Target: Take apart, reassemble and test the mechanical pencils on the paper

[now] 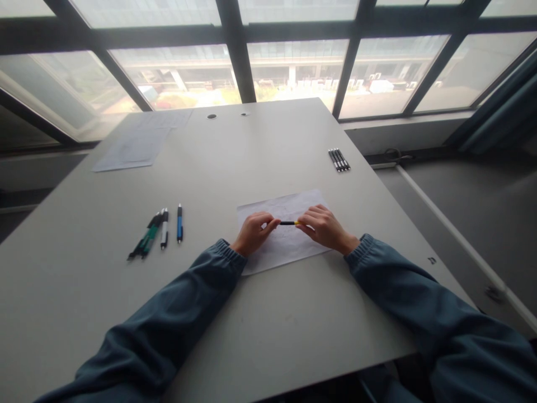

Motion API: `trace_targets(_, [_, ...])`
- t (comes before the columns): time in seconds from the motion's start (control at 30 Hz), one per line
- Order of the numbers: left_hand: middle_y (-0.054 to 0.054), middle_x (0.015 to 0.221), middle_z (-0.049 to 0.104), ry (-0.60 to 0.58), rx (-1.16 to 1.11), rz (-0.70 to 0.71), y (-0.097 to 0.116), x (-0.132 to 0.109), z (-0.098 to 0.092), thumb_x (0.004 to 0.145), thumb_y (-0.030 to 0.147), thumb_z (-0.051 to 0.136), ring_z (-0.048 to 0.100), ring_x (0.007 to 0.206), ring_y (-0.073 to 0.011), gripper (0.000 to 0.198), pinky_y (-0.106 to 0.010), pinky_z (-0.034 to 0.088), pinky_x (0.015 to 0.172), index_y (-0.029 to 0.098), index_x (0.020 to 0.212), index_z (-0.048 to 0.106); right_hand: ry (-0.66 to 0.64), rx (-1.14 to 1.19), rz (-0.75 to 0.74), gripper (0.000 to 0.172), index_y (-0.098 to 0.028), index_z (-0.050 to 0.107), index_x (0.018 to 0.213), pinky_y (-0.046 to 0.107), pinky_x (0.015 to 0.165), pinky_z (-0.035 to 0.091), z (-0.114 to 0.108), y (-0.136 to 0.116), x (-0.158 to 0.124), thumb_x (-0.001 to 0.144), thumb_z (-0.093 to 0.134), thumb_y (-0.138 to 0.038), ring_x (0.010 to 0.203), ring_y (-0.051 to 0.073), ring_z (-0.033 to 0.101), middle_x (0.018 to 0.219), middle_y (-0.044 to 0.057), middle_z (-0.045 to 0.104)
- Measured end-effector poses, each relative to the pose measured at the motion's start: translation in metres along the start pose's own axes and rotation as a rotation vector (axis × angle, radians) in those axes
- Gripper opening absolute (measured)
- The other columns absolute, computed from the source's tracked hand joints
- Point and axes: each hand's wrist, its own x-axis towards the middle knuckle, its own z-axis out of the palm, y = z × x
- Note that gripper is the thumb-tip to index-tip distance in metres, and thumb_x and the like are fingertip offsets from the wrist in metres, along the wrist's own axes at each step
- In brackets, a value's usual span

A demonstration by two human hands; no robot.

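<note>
A pen with a black section and a bit of yellow is held level between my two hands, above a white sheet of paper. My left hand pinches its left end with thumb and fingers. At the yellow end, my right hand grips it the same way. Both ends of the pen are covered by my fingers. The sheet lies slightly turned on the table under my hands, with faint marks on it.
On the white table, green pens, a white pen and a blue pen lie to the left. Several black-and-silver pens sit in a row at right. Papers lie far left. Windows stand behind.
</note>
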Motion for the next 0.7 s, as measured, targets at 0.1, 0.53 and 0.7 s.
trace_targets(0.1, [0.0, 0.065, 0.06, 0.02, -0.001, 0.008, 0.0019, 0.0001, -0.0003, 0.097, 0.047, 0.057, 0.052, 0.062, -0.0124, 0.042, -0.026, 0.04, 0.061, 0.017, 0.068, 0.063, -0.005, -0.003, 0.001, 0.02, -0.019, 0.061, 0.087, 0.034, 0.078, 0.036, 0.0002, 0.0006, -0.0002, 0.102, 0.053, -0.03, 0.079, 0.019, 0.056, 0.079, 0.004, 0.067])
trace_targets(0.53, [-0.002, 0.079, 0.07, 0.083, -0.056, 0.069, 0.002, -0.0001, 0.0013, 0.089, 0.043, 0.07, 0.063, 0.073, -0.014, 0.025, -0.026, 0.049, 0.067, 0.019, 0.083, 0.068, -0.025, -0.017, 0.018, 0.023, -0.019, 0.062, 0.087, 0.034, 0.078, 0.036, -0.0007, 0.0008, -0.0005, 0.103, 0.051, -0.03, 0.079, 0.019, 0.056, 0.08, 0.005, 0.068])
trace_targets(0.7, [-0.003, 0.082, 0.071, 0.077, -0.074, 0.071, 0.0013, -0.0003, 0.0016, 0.088, 0.04, 0.072, 0.063, 0.076, -0.0145, 0.02, -0.026, 0.049, 0.067, 0.02, 0.088, 0.07, -0.039, -0.009, 0.024, 0.022, -0.019, 0.063, 0.089, 0.035, 0.079, 0.036, -0.0005, 0.0007, -0.0004, 0.103, 0.05, -0.03, 0.081, 0.02, 0.057, 0.083, 0.006, 0.069])
